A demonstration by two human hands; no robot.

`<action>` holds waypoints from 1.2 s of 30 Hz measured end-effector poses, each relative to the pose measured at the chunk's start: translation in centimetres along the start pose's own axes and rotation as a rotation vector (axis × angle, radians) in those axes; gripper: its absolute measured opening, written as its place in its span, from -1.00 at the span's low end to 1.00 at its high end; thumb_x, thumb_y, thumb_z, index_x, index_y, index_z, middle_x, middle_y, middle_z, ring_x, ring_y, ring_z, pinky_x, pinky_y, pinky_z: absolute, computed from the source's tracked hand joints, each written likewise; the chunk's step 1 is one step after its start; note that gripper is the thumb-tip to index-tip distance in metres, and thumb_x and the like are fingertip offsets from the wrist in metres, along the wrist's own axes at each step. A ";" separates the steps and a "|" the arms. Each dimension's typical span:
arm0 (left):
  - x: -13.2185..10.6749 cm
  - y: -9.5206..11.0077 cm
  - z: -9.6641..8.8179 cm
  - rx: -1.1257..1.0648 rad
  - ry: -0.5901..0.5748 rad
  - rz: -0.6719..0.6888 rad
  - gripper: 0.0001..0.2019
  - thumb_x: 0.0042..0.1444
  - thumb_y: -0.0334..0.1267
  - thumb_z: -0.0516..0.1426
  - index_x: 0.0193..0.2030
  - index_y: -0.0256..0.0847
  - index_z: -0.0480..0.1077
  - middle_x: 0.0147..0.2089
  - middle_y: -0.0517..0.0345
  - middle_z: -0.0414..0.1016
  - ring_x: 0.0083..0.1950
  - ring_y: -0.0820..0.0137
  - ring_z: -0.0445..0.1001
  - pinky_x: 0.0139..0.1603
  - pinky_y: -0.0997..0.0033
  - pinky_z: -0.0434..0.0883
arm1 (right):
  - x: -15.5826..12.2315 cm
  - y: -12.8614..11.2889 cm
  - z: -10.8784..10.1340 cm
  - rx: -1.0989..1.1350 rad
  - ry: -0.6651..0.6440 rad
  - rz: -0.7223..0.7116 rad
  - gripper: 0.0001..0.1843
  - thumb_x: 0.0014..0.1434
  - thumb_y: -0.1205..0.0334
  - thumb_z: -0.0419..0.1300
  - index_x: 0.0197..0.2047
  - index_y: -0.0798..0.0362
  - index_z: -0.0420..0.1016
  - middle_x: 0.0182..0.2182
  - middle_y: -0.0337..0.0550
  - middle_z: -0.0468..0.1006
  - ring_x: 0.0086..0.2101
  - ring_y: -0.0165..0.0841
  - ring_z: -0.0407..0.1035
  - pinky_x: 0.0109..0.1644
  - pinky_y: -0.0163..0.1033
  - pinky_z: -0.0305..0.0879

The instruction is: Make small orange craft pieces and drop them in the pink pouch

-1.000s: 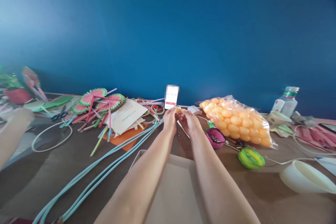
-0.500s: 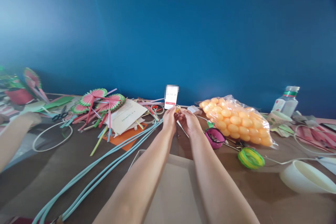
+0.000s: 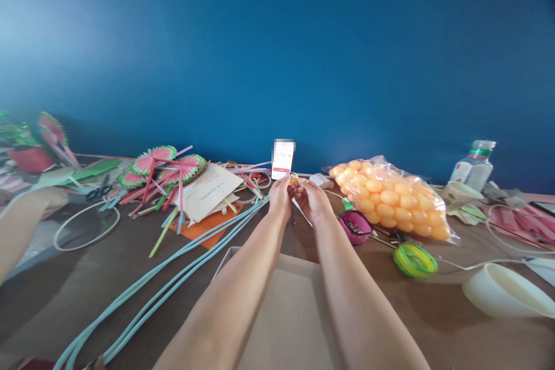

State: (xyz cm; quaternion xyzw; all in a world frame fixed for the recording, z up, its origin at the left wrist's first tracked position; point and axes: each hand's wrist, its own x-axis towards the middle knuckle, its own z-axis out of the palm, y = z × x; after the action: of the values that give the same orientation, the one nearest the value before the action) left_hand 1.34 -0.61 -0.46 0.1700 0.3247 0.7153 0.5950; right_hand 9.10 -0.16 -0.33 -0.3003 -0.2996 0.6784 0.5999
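Both of my hands meet at the middle of the table, fingertips pinched together. Between them sits a small yellow thing with a shiny loop (image 3: pixel 294 177), too small to name. My left hand (image 3: pixel 280 196) grips it from the left, and my right hand (image 3: pixel 313 201) closes on it from the right. Just behind stands a phone (image 3: pixel 282 162) with a lit white screen, upright near the blue wall. Below my forearms lies a shallow beige tray (image 3: pixel 286 312). A pink-purple pouch (image 3: pixel 355 228) with small bits inside is right of my right wrist.
Light-blue tubes (image 3: pixel 191 248) run along the left, near papers (image 3: pixel 212 191) and pink-green paper fans (image 3: pixel 184 169). To the right lie a bag of orange balls (image 3: pixel 394 199), a yellow-green coil (image 3: pixel 415 260), a white cup (image 3: pixel 481 289) and a bottle (image 3: pixel 474 167). Another person's arm (image 3: pixel 26 222) reaches in at left.
My hands stay in the same place with the small yellow thing. The other person's hand at the far left has shifted slightly.
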 end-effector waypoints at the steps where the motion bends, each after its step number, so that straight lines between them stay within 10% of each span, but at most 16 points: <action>1: 0.0 0.0 0.0 0.003 0.001 0.001 -0.75 0.02 -0.17 0.31 -0.32 -0.30 0.38 -0.47 0.15 0.45 -0.52 0.53 0.42 -0.45 0.54 0.32 | 0.0 0.0 0.0 0.002 0.003 0.000 -0.88 -0.07 0.43 0.32 -0.46 0.08 0.47 -0.57 -0.31 0.49 -0.61 -0.58 0.25 -0.57 -0.51 0.28; 36: 1.0 -1.0 -0.9 0.132 -0.054 0.171 -0.63 -0.11 -0.03 0.34 -0.51 -0.28 0.34 -0.57 0.23 0.34 -0.55 0.54 0.29 -0.47 0.50 0.24 | 0.6 1.7 -0.3 -0.255 0.054 -0.216 -0.66 -0.17 0.10 0.46 -0.40 0.04 0.45 -0.63 -0.35 0.47 -0.61 -0.44 0.36 -0.52 -0.31 0.41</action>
State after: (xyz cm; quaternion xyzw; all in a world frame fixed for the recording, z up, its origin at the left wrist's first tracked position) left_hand 1.24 0.21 -1.93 0.2552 0.3393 0.7357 0.5276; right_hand 8.22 0.31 -1.85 -0.3579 -0.3975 0.5581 0.6343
